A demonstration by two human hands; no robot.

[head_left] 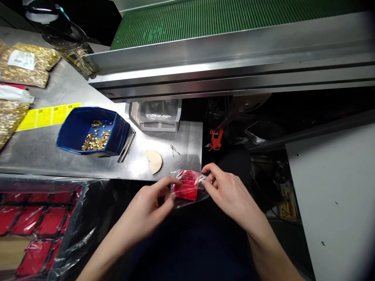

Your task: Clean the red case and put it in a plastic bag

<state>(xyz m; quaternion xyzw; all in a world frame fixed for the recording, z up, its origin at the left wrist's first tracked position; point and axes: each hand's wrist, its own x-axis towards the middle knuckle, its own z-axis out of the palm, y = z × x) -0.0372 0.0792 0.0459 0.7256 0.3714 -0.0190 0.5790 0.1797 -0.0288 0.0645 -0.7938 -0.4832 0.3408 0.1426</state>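
Observation:
Between my two hands, just off the front edge of the metal bench, hangs a clear plastic bag (202, 195) with a flat red piece (187, 186) inside. My left hand (149, 205) pinches the bag's left side between thumb and fingers. At the opposite end, my right hand (228, 187) has its thumb and index finger closed on the bag's edge, near a small pale part I cannot identify. Close by on the bench lie a tan half-round piece (154, 161) and a small forked metal part (174, 150).
A blue bin (70, 130) holds small brass parts (98, 138); metal tweezers (127, 146) lie beside it. Behind are a grey bin (159, 125) and a green conveyor (199, 21) with a metal rail. Red pieces (51, 221) fill a lined crate at lower left. An orange-handled tool (216, 139) hangs right.

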